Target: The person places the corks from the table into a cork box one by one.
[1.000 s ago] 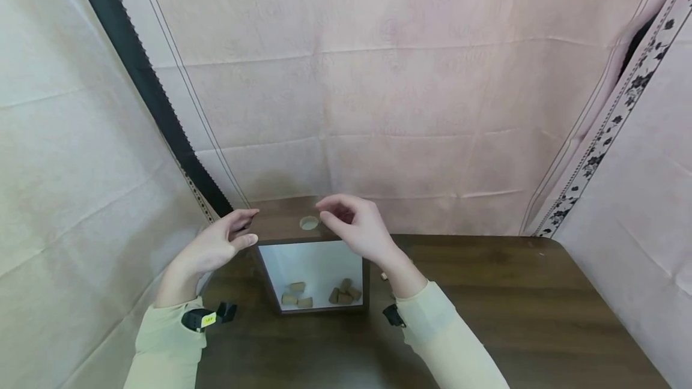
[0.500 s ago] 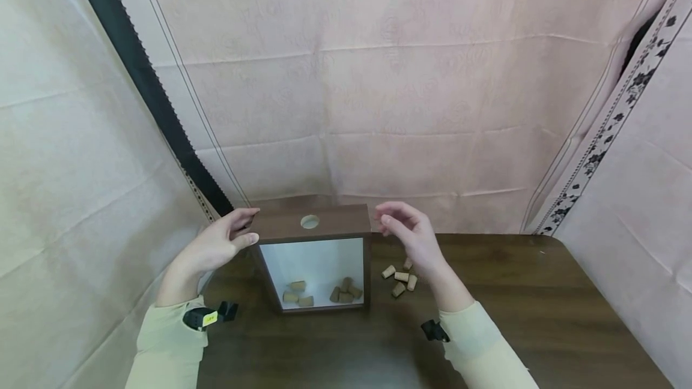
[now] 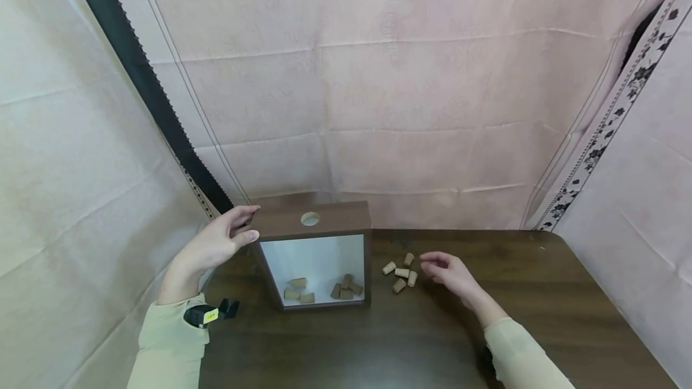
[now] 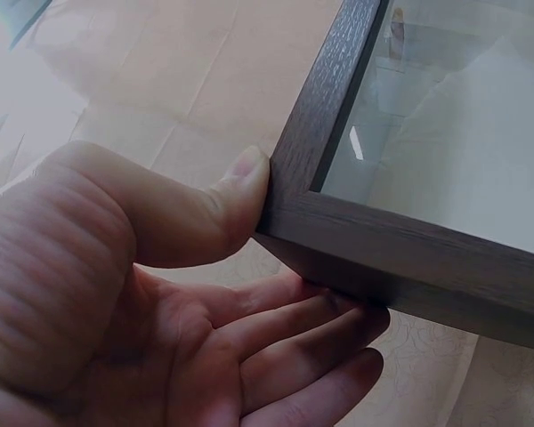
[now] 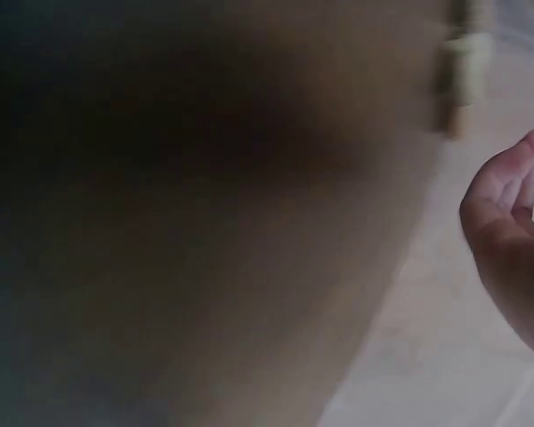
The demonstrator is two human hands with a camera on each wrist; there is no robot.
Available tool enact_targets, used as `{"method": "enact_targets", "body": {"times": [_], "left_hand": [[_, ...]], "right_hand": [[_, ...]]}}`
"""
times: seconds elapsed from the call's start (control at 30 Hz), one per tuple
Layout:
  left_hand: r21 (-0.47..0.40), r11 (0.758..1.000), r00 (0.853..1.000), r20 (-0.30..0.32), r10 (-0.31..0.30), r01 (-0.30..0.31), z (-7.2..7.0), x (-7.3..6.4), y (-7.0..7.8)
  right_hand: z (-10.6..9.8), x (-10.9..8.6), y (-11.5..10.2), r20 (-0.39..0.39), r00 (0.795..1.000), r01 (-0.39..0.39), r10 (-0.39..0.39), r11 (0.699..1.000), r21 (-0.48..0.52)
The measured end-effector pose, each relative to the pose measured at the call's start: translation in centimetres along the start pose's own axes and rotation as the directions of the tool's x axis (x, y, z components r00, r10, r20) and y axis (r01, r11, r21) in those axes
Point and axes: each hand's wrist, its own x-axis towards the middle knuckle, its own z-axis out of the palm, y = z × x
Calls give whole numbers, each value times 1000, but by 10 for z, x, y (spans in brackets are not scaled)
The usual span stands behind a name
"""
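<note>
A dark brown wooden shadow box (image 3: 343,220) with a glass front stands upright on the table, a round hole (image 3: 310,218) in its top. Behind the glass several wine corks (image 3: 307,298) lie at the bottom. My left hand (image 3: 218,244) holds the box at its upper left corner; in the left wrist view the thumb (image 4: 240,191) presses the frame's corner and the fingers lie against the adjoining face. Right of the box, several loose corks (image 3: 402,272) lie on the table. My right hand (image 3: 454,275) is just right of them, fingers loosely bent, holding nothing.
The brown wooden table (image 3: 513,305) extends to the right and front. Pale cloth (image 3: 405,107) hangs behind it, with more cloth (image 3: 643,185) on the right and on the left. The right wrist view is mostly dark and blurred.
My right hand has moved from above the box's top, beside the hole, right and down to the loose corks, uncovering them. My left hand stays at the box's corner.
</note>
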Motion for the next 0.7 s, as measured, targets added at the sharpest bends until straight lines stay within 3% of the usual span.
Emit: {"method": "enact_targets", "body": {"times": [0.17,0.7], "left_hand": [[3,1000,1000,-4,-6,6,0,-2,0],[-7,1000,1000,11,-22,22,-1,-3,4]], "right_hand": [[-4,-4,16,37,998,-43,46,996,-77],[16,7,9,66,997,-16,31,975,-221]]}}
